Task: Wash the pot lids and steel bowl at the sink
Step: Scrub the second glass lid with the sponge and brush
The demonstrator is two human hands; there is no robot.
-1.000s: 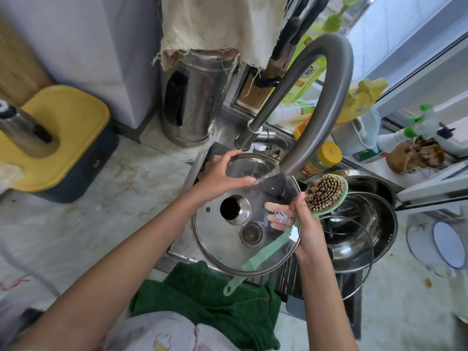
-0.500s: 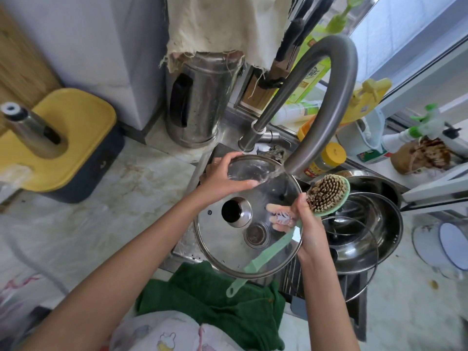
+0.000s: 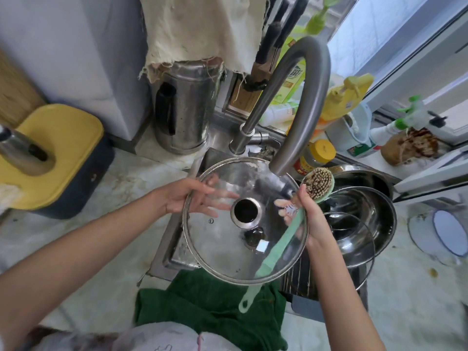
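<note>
Our left grip [image 3: 187, 198] has quit the rim of the pot lid [image 3: 215, 247] — opened flat, rinsing glass — right grip [image 3: 312, 219] clutching the brush [image 3: 317, 182]

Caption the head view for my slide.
Glass pot lid under the faucet: left hand flat against it, right hand gripping its rim and a dish brush.

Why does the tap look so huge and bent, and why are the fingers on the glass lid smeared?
Head view: the wide-angle lens swells and bows the near faucet. Same view: the left hand has smeared fingers, probably motion blur seen through the glass lid. Daylight from the window washes out the upper right corner and glints off the steel bowl. The dish brush looks fairly sharp.
</note>
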